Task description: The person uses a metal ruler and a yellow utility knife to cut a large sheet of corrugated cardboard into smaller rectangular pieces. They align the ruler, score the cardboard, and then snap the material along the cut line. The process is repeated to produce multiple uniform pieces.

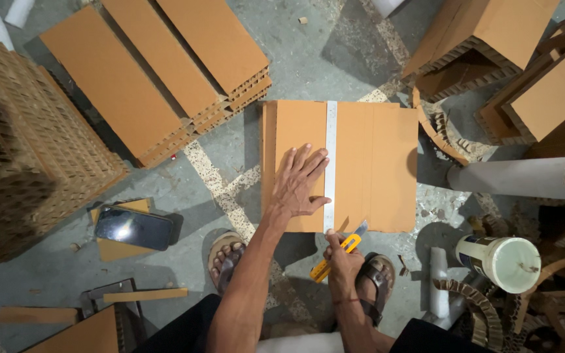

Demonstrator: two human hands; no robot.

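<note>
Both hands are working over a cardboard sheet [361, 163] lying on the floor [308, 59], the left hand [299, 183] pressing flat with spread fingers beside a steel ruler [330, 163], the right hand's [342, 261] grip closing around a yellow knife [338, 252] at the sheet's near edge.

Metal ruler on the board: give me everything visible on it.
The metal ruler is a long, flat, pale silver strip lying straight across the brown cardboard sheet from far edge to near edge. The left hand presses flat beside it, fingertips on its left edge. The right hand holds a yellow utility knife, blade at its near end, right side.
</note>
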